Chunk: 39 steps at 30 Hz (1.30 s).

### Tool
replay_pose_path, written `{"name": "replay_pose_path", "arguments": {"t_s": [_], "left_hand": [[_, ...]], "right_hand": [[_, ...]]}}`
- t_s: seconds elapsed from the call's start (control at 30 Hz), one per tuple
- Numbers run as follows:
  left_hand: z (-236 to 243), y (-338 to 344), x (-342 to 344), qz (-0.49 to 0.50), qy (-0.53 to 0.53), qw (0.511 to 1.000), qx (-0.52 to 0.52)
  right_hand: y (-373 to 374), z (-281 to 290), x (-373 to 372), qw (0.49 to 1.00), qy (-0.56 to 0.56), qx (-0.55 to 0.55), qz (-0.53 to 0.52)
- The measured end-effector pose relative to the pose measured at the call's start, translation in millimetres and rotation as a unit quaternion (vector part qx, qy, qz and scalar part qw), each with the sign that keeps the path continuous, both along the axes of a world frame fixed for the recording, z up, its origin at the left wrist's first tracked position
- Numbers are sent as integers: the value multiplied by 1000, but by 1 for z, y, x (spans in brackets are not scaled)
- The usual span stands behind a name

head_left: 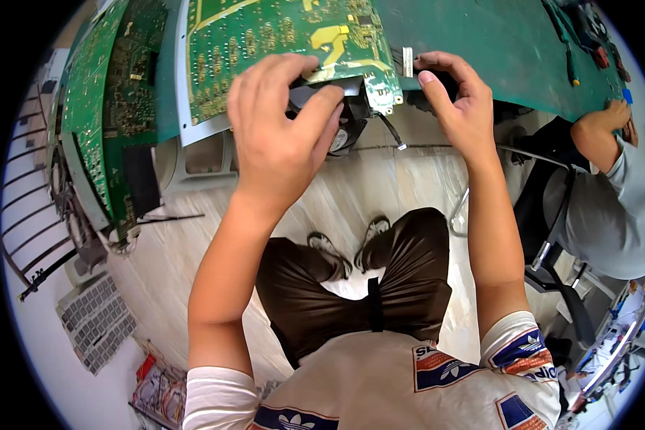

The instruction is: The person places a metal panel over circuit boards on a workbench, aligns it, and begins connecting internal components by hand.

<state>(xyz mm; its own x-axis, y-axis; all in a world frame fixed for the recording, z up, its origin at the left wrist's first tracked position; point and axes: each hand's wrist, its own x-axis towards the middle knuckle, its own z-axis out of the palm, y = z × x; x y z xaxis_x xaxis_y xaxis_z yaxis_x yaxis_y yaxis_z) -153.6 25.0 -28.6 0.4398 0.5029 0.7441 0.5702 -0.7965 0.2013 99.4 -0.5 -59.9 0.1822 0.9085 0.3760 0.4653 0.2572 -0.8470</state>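
Observation:
A large green circuit board (254, 32) lies at the bench's near edge, with a pale strip along its left side. My left hand (276, 136) is at its near edge, fingers curled over the top and thumb lower at the edge; the fingers hide part of the edge. By the board's right corner, a small white connector (408, 61) stands upright. My right hand (466, 100) is just right of it, thumb and index finger curved with a small gap between the tips. A short black cable (391, 131) with a white plug hangs below the metal bracket (382, 95) at the corner.
More green circuit boards (86, 115) stand at the left. Tools (570, 54) lie on the green mat (473, 36) at the far right. Another person (609, 201) sits at the right beside a black chair (552, 265). A dark fan-like part (345, 136) shows beneath the bench edge.

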Motion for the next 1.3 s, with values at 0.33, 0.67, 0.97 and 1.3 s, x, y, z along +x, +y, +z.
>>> {"name": "replay_pose_path", "arguments": {"t_s": [0.33,0.67,0.97,1.3], "left_hand": [[-19,5,7,33,46,982,183],[-22,14,12,7,60,954,292],[-10,3,13,14,58,952,299],[-20,1,29,32,-26,973,229]], "right_hand": [[-7,-9,1,989,-118,86,0],[-6,-18,15,987,-120,105,25],[-5,-17,15,985,-138,93,44],[-3,-23,15,980,-150,127,42]]}}
